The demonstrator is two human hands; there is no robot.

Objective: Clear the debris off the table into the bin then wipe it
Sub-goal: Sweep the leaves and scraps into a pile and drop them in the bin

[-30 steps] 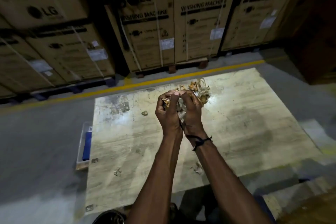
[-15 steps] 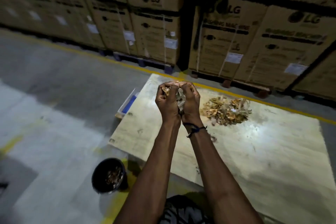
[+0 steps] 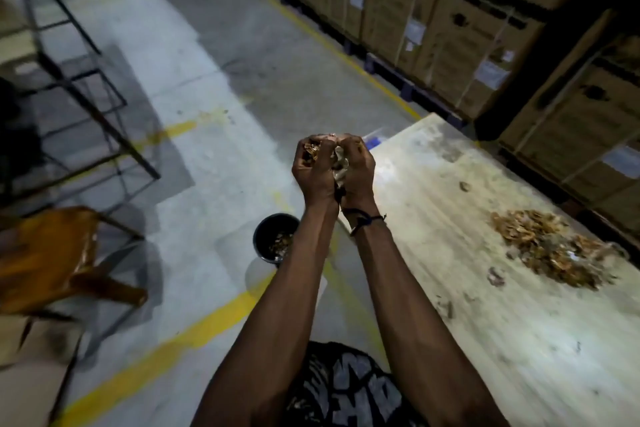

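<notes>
My left hand (image 3: 313,172) and my right hand (image 3: 356,170) are pressed together in front of me, fingers curled round a handful of brown debris and crumpled paper (image 3: 337,158). They hang in the air past the table's left end. Below them on the floor stands a small black bin (image 3: 273,244) with debris in it, partly hidden by my left forearm. The pale, stained table (image 3: 485,340) stretches to the right. A pile of brown debris (image 3: 550,250) lies on it, with a few loose scraps nearby.
Stacked cardboard appliance boxes (image 3: 450,28) line the far side behind a yellow floor line. A brown wooden chair (image 3: 52,256) stands at left, with a dark metal frame (image 3: 79,80) beyond it. A clear tray with a blue part (image 3: 375,139) peeks past my hands.
My view has swung left, so the table slid to the right. Both hands, still cupped round the debris, have moved from over the table to past its left end, above the bin.
</notes>
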